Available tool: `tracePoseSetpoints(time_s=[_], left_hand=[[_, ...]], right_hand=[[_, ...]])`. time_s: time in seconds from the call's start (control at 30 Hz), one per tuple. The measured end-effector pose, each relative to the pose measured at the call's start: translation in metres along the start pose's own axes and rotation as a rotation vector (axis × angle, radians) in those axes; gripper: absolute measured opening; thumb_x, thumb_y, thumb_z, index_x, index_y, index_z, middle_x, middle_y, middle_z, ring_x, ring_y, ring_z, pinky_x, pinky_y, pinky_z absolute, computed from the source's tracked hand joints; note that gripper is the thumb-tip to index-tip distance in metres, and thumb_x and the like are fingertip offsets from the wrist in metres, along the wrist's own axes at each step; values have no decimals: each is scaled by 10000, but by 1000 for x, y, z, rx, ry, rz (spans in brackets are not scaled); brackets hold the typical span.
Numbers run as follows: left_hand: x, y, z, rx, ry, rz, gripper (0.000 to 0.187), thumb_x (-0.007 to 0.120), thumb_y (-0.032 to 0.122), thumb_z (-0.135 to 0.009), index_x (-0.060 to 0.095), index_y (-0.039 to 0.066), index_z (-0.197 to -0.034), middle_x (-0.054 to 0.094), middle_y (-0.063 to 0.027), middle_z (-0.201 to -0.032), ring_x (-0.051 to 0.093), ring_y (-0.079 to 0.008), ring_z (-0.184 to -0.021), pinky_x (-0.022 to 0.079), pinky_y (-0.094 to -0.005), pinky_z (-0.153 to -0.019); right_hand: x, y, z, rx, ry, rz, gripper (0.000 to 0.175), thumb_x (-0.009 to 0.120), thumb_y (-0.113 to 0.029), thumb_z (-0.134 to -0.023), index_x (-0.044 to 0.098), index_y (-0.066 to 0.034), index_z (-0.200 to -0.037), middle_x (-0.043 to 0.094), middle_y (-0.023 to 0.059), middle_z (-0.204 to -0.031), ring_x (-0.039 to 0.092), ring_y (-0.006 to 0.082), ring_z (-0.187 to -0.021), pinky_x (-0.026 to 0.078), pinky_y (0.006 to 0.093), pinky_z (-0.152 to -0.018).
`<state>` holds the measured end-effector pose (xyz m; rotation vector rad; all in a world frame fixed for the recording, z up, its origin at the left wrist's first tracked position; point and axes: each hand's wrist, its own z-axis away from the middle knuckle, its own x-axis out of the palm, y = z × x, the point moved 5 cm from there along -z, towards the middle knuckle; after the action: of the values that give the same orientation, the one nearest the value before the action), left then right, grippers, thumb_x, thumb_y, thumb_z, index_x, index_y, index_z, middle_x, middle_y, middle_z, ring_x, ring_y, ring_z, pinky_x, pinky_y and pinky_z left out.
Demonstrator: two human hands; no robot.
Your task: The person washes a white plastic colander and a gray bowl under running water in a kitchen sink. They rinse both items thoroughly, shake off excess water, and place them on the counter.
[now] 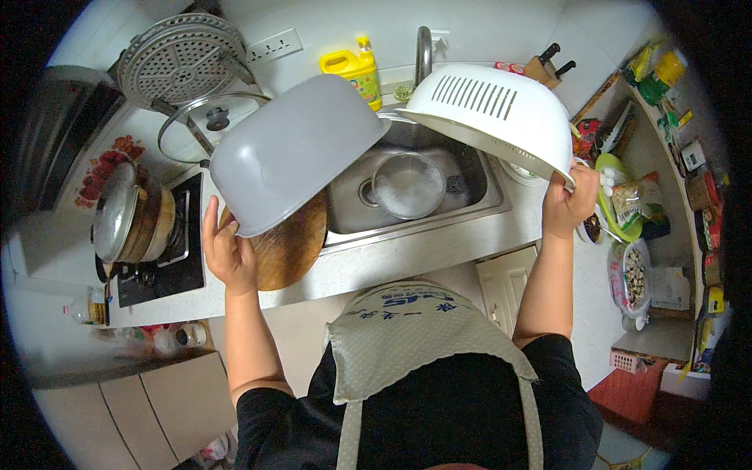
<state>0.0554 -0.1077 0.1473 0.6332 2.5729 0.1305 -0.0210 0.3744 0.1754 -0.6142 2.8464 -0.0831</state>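
My left hand (230, 249) grips the lower rim of a grey plastic basin (294, 147), which is tilted with its outside facing me. In my right hand (570, 197) is the rim of a white plastic colander (493, 111) with slots in its side, also raised and tipped. The two vessels hang over the stainless steel sink (352, 217), their near rims a little apart. A round metal bowl (409, 185) with cloudy liquid stands in the sink beside the drain. The insides of the basin and most of the colander are hidden.
A round wooden board (285, 252) lies left of the sink, partly under the basin. Farther left is a gas hob (188, 252) with a lidded pot (117, 211). Behind are a yellow detergent bottle (358, 73), a faucet (423, 56) and a knife block (541, 71). Food dishes crowd the right counter.
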Motion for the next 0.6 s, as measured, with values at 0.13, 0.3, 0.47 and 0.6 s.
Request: tracePoseSetpoints(time_s=[0.13,0.3,0.47,0.6], left_hand=[[0,7,-4,-31,1,-28,192,525,-172,-712,526,-48,-859,515,-287,-1305,544,-400,-1196,520,-391,-917],[0,5,1,-136,27,26,146,535,-151,-744,509,-36,-830,527,-280,-1301,560,-386,-1186,488,-397,-949],[-2,3,1,-255,55,38,164,587,-120,-754,458,-20,-744,552,-260,-1281,578,-360,-1169,478,-397,-966],[-3,0,3,-385,84,28,238,645,-83,-765,430,-10,-693,574,-240,-1256,591,-344,-1153,483,-393,-962]], right_hand=[[1,0,2,-35,-13,-18,248,678,143,-660,515,-25,-740,544,116,-732,552,277,-683,503,357,-690],[2,0,4,-37,-6,-30,240,666,147,-657,513,-17,-743,540,123,-737,552,276,-686,561,377,-727],[4,8,11,-60,-33,-14,177,709,88,-744,566,2,-802,591,129,-759,583,267,-705,508,339,-680],[5,6,9,-57,-16,-46,200,661,132,-695,531,4,-776,559,134,-745,559,275,-682,568,388,-731]])
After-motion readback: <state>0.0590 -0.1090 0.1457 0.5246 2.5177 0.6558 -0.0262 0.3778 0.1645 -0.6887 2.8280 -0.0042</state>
